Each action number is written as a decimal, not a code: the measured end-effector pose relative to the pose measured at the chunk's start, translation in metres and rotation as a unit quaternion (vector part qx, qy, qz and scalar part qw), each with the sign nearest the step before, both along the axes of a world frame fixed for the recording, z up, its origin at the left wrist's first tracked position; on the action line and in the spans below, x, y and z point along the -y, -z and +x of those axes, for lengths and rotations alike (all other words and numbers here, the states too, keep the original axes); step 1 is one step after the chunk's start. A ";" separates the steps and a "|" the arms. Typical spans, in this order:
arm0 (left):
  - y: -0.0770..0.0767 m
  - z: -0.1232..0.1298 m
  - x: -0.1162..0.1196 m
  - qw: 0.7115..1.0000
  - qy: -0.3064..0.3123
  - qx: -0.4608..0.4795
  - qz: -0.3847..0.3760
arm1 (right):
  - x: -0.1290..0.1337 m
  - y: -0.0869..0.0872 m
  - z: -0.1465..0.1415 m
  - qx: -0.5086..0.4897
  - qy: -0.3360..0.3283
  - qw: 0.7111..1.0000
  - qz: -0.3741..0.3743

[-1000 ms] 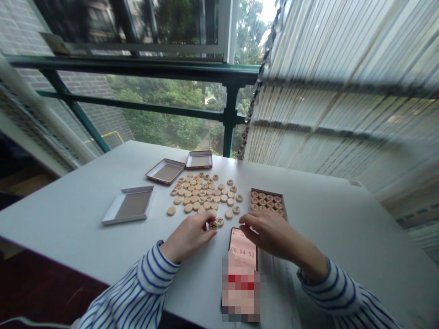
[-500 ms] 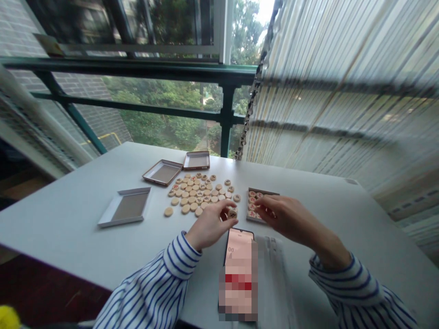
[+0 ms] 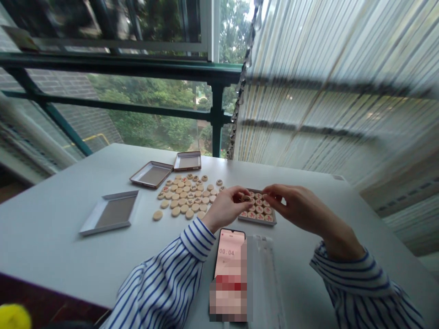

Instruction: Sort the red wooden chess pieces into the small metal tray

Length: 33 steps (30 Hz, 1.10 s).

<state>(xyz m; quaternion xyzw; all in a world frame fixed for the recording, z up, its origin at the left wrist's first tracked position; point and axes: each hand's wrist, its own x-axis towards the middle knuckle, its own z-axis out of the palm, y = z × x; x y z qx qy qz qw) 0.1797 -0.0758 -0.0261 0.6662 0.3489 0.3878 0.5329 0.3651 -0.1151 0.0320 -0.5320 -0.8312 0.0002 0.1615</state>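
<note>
My left hand [image 3: 228, 204] pinches a xiangqi piece [image 3: 246, 198] with a dark character between thumb and fingers, over the left side of a shallow box [image 3: 255, 222]. Rows of round wooden pieces with red characters [image 3: 259, 210] lie face up in that box. Over its right side, my right hand [image 3: 297, 208] has its fingers bent together near the pieces; what they hold, if anything, is hidden. Left of the box, many loose wooden pieces [image 3: 181, 196] are spread on the table, most showing blank faces, some with dark or red characters.
A grey-bottomed tray [image 3: 115, 212] and two brown-edged trays [image 3: 151, 174] stand left of and behind the loose pieces on the white table [image 3: 61, 201]. A phone [image 3: 231, 256] showing a timer and a clear plastic bag [image 3: 264, 278] lie in front. A railing and string curtain stand behind.
My left hand has moved right, bringing the dark-marked piece from beside the box to over it. My right hand has shifted to the box's right side, uncovering more red pieces. The view has turned slightly right.
</note>
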 end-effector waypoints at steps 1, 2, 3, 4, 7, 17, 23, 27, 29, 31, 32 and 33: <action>-0.002 0.004 -0.003 1.000 0.005 0.013 -0.009 | 0.000 0.000 0.002 -0.003 0.006 1.000 0.000; -0.004 0.007 -0.006 1.000 0.009 0.020 -0.019 | -0.001 -0.001 0.005 -0.007 0.012 1.000 0.001; -0.005 0.011 -0.009 0.999 0.015 0.027 -0.028 | -0.001 -0.001 0.007 -0.010 0.019 1.000 0.004; -0.005 0.015 -0.012 0.999 0.022 0.035 -0.032 | -0.002 -0.001 0.010 -0.014 0.024 1.000 0.007; -0.005 0.025 -0.020 0.997 0.029 0.059 -0.036 | -0.003 -0.002 0.016 -0.019 0.034 0.999 0.009; 0.000 0.041 -0.029 0.996 0.063 0.036 -0.054 | -0.010 0.001 0.027 -0.021 0.053 0.998 -0.021; 0.005 0.040 -0.030 0.994 0.074 -0.001 -0.082 | -0.021 0.007 0.025 -0.029 0.041 0.997 -0.055; 0.005 0.040 -0.029 0.994 0.068 -0.020 -0.082 | -0.024 0.010 0.027 -0.027 0.033 0.996 -0.073; 0.004 0.040 -0.028 0.993 0.072 -0.022 -0.089 | -0.024 0.010 0.028 -0.024 0.029 0.996 -0.079; 0.003 0.040 -0.027 0.991 0.076 -0.016 -0.108 | -0.024 0.010 0.029 -0.018 0.024 0.996 -0.084; 0.003 0.041 -0.026 0.990 0.077 -0.010 -0.122 | -0.024 0.011 0.029 -0.015 0.021 0.996 -0.087; 0.003 0.041 -0.026 0.987 0.079 -0.003 -0.137 | -0.024 0.011 0.029 -0.013 0.018 0.996 -0.088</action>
